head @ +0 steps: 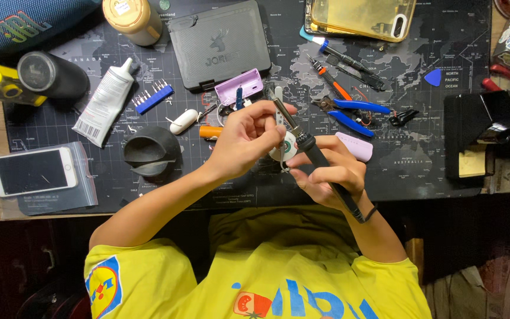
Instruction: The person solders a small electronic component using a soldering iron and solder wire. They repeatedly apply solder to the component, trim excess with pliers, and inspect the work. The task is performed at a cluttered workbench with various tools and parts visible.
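My left hand (243, 139) is raised over the dark map-printed mat (420, 159), its fingers pinched on a small white round part (288, 149) and closed around it from the left. My right hand (333, 168) grips the black handle of a soldering iron (317, 156). The iron's metal tip (280, 108) points up and left, past the fingertips of my left hand. Both hands nearly touch above the mat's front middle. Just behind them lie an open purple case (239, 87) and a purple cover (356, 146).
Blue-handled pliers (352, 112), an orange screwdriver (333, 84) and a blue pick (433, 77) lie to the right, with a black stand (479, 127) beyond them. A black case (219, 41), white tube (104, 103), blue bit holder (151, 96), black dish (149, 155) and white phone (30, 171) sit left.
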